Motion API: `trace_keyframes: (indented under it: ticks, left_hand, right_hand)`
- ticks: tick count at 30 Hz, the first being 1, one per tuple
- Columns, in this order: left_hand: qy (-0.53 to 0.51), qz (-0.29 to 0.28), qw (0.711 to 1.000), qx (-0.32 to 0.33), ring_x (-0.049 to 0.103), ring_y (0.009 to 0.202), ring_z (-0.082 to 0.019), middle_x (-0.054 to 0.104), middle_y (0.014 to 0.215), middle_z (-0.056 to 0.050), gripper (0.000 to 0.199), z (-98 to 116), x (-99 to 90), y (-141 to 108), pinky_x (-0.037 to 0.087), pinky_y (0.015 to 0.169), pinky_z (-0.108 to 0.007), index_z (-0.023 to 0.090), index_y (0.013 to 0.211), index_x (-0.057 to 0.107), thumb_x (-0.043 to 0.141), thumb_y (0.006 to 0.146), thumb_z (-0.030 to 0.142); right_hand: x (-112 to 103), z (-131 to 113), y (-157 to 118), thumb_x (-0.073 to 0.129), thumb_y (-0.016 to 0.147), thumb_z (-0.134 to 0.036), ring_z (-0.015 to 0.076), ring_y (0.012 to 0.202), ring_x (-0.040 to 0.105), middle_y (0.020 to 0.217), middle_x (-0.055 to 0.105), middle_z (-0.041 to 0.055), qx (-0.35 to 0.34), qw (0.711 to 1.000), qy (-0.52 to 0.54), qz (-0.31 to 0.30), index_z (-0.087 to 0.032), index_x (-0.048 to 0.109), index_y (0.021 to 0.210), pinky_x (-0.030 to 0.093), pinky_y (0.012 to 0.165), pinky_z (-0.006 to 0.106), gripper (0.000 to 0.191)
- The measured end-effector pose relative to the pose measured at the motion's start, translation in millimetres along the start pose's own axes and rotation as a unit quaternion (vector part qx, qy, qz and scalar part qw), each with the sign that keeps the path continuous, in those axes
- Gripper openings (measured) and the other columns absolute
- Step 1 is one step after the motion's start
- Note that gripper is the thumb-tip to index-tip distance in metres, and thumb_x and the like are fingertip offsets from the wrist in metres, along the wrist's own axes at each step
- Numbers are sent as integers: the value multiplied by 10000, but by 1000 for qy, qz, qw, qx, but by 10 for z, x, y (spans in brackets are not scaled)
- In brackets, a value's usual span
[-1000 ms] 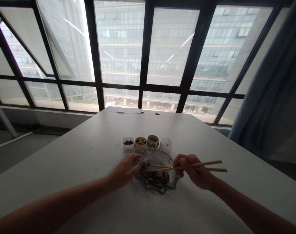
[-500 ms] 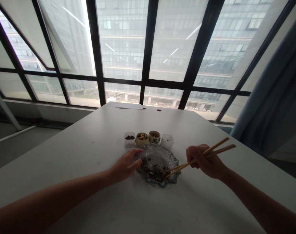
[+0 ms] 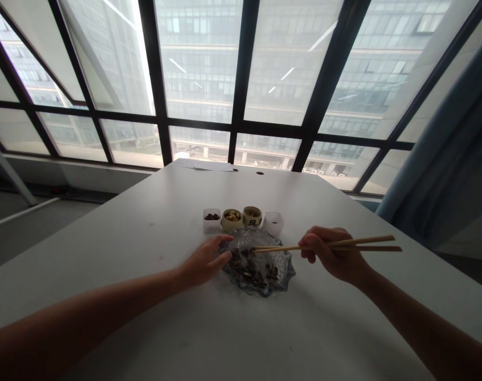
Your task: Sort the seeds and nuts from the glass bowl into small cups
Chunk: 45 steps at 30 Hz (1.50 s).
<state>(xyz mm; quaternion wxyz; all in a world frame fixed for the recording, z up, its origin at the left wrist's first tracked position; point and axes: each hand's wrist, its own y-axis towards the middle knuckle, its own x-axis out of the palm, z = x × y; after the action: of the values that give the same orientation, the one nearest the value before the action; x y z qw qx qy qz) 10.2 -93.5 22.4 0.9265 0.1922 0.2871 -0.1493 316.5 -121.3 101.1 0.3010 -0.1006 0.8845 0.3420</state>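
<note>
My right hand (image 3: pixel 334 254) is closed around a pair of wooden chopsticks (image 3: pixel 282 248), right of a clear glass bowl (image 3: pixel 286 283) with a scalloped rim. Their tips are together over the bowl's middle; whether they pinch anything is too small to tell. Dark striped seeds (image 3: pixel 248 275), perhaps sunflower seeds, lie in the bowl, mostly along its near side. My left hand (image 3: pixel 203 260) holds the bowl's left rim, thumb and fingers apart around the edge.
Behind the bowl stand a white square cup (image 3: pixel 212 226) with dark pieces, a round cup (image 3: pixel 232 225) with pale nuts, another round cup (image 3: pixel 252 222) with a black mark, and a second white cup (image 3: pixel 273 228). Papers (image 3: pixel 212 166) lie at the white table's far edge.
The chopstick tips have moved from the seeds at the bowl's near right up to its middle and come together. My left hand stays at the rim.
</note>
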Motion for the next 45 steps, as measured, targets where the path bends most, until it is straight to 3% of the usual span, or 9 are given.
trace_keyframes:
  ticks: [6,13,19,25,28,31,35,38,45]
  left_hand:
    - [6,-2,1000,-6,613,1120,-275,661,1237,-121,475,10,-5,-2,452,1022,-413,177,1274,566,515,864,409]
    - [11,-3,1000,-9,616,1114,-274,669,1216,-112,476,19,-12,-9,456,1016,-403,180,1279,563,516,866,410]
    - [10,-4,1000,-4,612,1114,-276,665,1228,-114,472,21,-10,-6,456,1019,-414,177,1271,565,517,859,403]
    - [14,-12,1000,-7,596,1163,-282,634,1285,-124,483,18,-7,-4,448,1031,-415,181,1289,542,491,867,411]
    - [4,-17,1000,-8,585,1185,-283,620,1307,-125,493,16,-6,-6,443,1037,-415,184,1292,542,497,860,417]
    - [2,-15,1000,-14,589,1172,-285,622,1298,-127,504,14,-3,-9,446,1029,-425,184,1304,538,494,860,419]
    - [8,-10,1000,-3,586,1176,-286,623,1293,-130,501,11,-7,-9,441,1037,-436,175,1307,535,491,865,406]
    - [11,-13,1000,5,586,1178,-285,629,1287,-128,489,6,-9,-7,442,1043,-437,174,1301,536,500,866,396]
    - [14,42,999,32,631,1053,-245,645,1175,-111,413,-53,44,-12,508,963,-423,195,1241,539,527,869,373]
  right_hand:
    - [67,22,-5,569,946,-431,119,444,593,537,660,36,19,999,8,-43,-161,672,680,456,421,209,392]
    - [232,61,-38,561,939,-483,124,460,601,540,661,44,75,996,40,-22,-159,654,656,473,437,210,440]
    - [232,27,-45,535,963,-421,109,404,576,488,626,15,4,1000,11,-29,-169,643,645,450,416,203,420]
    - [178,55,-25,566,951,-434,125,404,605,525,668,32,-4,997,26,66,-171,669,696,487,401,215,382]
    - [204,35,154,577,938,-488,123,403,597,532,668,31,-1,984,62,165,-176,678,722,488,395,222,393]
    - [355,28,474,583,919,-540,113,397,575,534,661,26,-17,975,94,201,-175,672,721,467,390,220,425]
    - [686,111,907,570,901,-596,111,419,569,535,646,20,-5,978,116,171,-170,651,702,470,421,224,477]
    - [840,179,1076,633,850,-607,124,453,588,546,656,30,26,991,114,67,-165,644,672,475,438,228,476]
    - [440,72,837,612,818,-685,118,380,556,494,634,33,57,966,147,204,-169,673,656,452,381,232,544]
